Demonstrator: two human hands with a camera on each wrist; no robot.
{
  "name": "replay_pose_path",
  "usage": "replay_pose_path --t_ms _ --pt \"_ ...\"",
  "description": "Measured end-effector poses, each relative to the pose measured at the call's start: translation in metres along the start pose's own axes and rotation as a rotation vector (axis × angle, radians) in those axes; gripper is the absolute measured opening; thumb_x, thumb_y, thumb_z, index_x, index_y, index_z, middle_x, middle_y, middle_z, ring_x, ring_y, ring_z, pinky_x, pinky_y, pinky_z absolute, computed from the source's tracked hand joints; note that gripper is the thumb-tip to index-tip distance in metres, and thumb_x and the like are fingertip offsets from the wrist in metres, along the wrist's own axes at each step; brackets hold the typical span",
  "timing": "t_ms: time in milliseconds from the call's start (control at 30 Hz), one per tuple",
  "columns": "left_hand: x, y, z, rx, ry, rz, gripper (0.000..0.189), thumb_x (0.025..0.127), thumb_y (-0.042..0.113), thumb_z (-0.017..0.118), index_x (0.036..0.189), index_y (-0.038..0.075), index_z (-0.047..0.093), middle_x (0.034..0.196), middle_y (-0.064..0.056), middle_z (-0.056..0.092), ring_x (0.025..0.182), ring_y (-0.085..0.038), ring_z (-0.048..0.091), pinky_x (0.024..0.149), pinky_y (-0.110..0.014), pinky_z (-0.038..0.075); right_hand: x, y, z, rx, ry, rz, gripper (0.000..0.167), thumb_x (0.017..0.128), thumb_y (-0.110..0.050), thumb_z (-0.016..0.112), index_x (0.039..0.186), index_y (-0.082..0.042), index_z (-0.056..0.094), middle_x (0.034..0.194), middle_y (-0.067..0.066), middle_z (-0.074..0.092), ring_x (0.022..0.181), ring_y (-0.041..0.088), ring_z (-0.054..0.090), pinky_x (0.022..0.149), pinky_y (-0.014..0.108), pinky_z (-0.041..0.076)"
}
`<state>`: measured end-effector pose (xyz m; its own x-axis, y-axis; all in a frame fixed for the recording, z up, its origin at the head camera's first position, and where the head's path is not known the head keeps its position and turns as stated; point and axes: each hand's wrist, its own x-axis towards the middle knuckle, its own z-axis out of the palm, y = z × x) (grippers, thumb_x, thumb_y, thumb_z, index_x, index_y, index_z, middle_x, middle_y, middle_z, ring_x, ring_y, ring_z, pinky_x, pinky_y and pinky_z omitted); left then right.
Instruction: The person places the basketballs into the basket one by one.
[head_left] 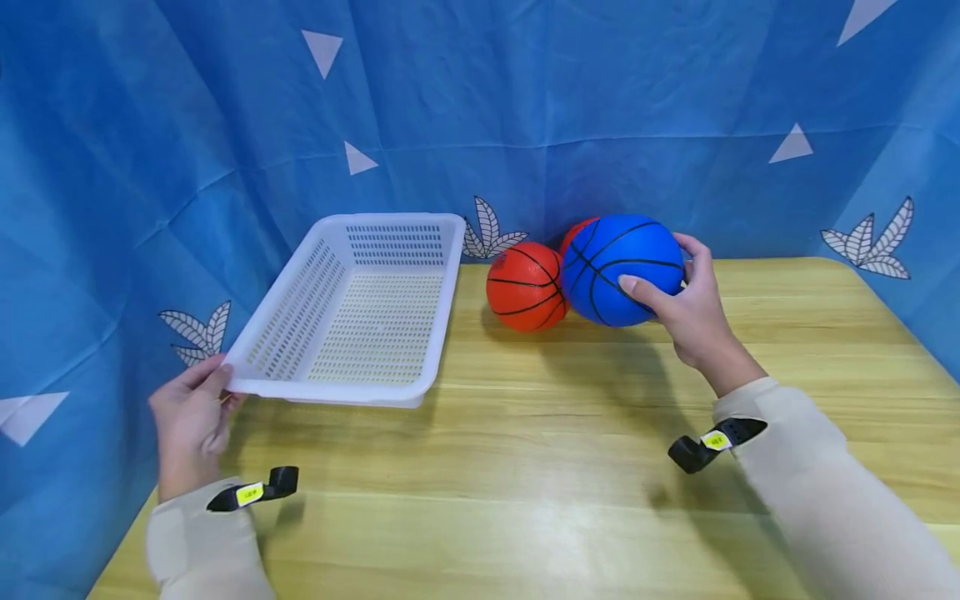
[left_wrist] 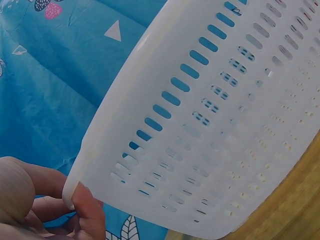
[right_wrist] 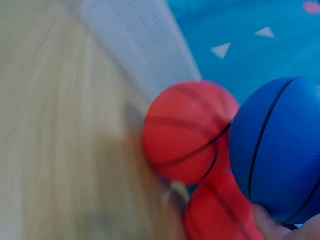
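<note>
A white perforated plastic basket (head_left: pixel 375 325) stands on the left of the table, its inside bare. At its near left corner my left hand (head_left: pixel 191 412) pinches the rim; the left wrist view shows thumb and fingers on the basket's edge (left_wrist: pixel 75 192). On the right, my right hand (head_left: pixel 693 312) grips a blue ball (head_left: pixel 622 271) with black basketball lines, thumb in front and fingers behind it. Left of the blue ball lies a red ball (head_left: pixel 525 287). A second red ball (right_wrist: pixel 222 212) is mostly hidden behind the blue one in the head view.
The wood-grain table (head_left: pixel 525 500) meets a blue curtain (head_left: pixel 450 100) at the back and on both sides. White triangles and leaf prints mark the cloth. A black wrist camera (head_left: pixel 712 446) sits on each sleeve.
</note>
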<state>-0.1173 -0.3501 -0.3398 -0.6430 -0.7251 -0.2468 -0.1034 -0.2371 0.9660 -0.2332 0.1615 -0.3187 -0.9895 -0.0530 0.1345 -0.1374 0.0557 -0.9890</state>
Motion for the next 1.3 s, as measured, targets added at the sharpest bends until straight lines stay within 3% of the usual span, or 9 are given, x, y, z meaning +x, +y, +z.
replay_pose_path --t_ms 100,200,300,467,567,833,1033,1133,1300 --pt "-0.001 0.000 0.000 0.001 0.000 -0.002 0.034 0.090 0.016 0.062 0.123 0.012 0.064 0.119 0.001 0.049 0.095 -0.018 0.051 0.060 -0.019 0.050 0.002 -0.013 0.012 0.177 -0.042 -0.004 0.075 0.087 -0.020 0.067 0.142 -0.028 0.017 0.148 0.012 0.017 0.129 0.040 0.030 0.087 0.052 0.048" --pt "-0.001 0.000 0.000 0.012 -0.002 -0.003 0.034 0.090 0.016 0.062 0.124 0.013 0.063 0.121 0.000 0.048 0.096 -0.018 0.051 0.060 -0.019 0.050 0.005 -0.023 0.031 0.276 -0.111 -0.008 0.070 0.088 -0.018 0.063 0.141 -0.027 0.019 0.146 0.011 0.019 0.128 0.040 0.031 0.084 0.049 0.051" --pt "-0.001 0.000 0.000 0.014 -0.001 -0.003 0.034 0.090 0.016 0.062 0.124 0.012 0.063 0.119 0.001 0.048 0.095 -0.018 0.051 0.060 -0.019 0.050 0.010 -0.029 0.060 0.278 -0.203 0.009 0.070 0.088 -0.020 0.062 0.143 -0.027 0.020 0.144 0.010 0.022 0.127 0.039 0.032 0.088 0.057 0.046" --pt "0.002 -0.002 -0.006 0.011 0.014 0.005 0.034 0.091 0.014 0.061 0.125 0.012 0.062 0.116 0.000 0.049 0.091 -0.017 0.052 0.058 -0.020 0.049 0.016 -0.033 0.117 -0.029 -0.408 -0.014 0.082 0.080 -0.031 0.073 0.146 -0.031 0.023 0.146 0.006 0.027 0.129 0.031 0.034 0.091 0.052 0.047" --pt "0.007 -0.005 -0.012 0.008 0.018 0.045 0.034 0.091 0.013 0.061 0.125 0.012 0.062 0.114 -0.001 0.051 0.084 -0.016 0.054 0.055 -0.020 0.048 0.018 -0.038 0.138 -0.171 -0.470 -0.075 0.084 0.077 -0.034 0.075 0.146 -0.032 0.027 0.146 0.001 0.028 0.129 0.027 0.034 0.091 0.048 0.048" --pt "0.025 -0.010 -0.022 -0.001 -0.007 0.084 0.032 0.086 0.018 0.068 0.118 0.015 0.067 0.117 -0.004 0.053 0.082 -0.016 0.057 0.055 -0.021 0.049 0.020 -0.056 0.163 -0.379 -0.430 -0.199 0.087 0.074 -0.049 0.074 0.145 -0.036 0.027 0.146 0.000 0.029 0.129 0.024 0.033 0.093 0.048 0.045" --pt "0.040 -0.017 -0.011 -0.020 -0.089 0.153 0.031 0.085 0.017 0.069 0.116 0.013 0.069 0.119 -0.006 0.053 0.088 -0.019 0.057 0.059 -0.022 0.050 0.023 -0.068 0.180 -0.553 -0.345 -0.326 0.086 0.072 -0.056 0.072 0.145 -0.032 0.031 0.143 0.003 0.034 0.126 0.024 0.038 0.092 0.047 0.046" --pt "0.042 -0.018 -0.009 -0.022 -0.095 0.158 0.031 0.086 0.016 0.069 0.116 0.013 0.068 0.119 -0.006 0.052 0.090 -0.019 0.057 0.060 -0.022 0.051 0.025 -0.075 0.194 -0.670 -0.375 -0.368 0.085 0.073 -0.063 0.067 0.144 -0.033 0.032 0.144 0.002 0.033 0.126 0.024 0.038 0.092 0.046 0.046" --pt "0.029 -0.012 -0.017 -0.010 -0.051 0.111 0.034 0.087 0.016 0.067 0.121 0.013 0.066 0.124 -0.006 0.049 0.095 -0.019 0.054 0.063 -0.021 0.051 0.024 -0.082 0.233 -0.897 -0.492 -0.466 0.083 0.074 -0.072 0.056 0.144 -0.034 0.032 0.146 0.000 0.032 0.129 0.025 0.035 0.093 0.047 0.046"
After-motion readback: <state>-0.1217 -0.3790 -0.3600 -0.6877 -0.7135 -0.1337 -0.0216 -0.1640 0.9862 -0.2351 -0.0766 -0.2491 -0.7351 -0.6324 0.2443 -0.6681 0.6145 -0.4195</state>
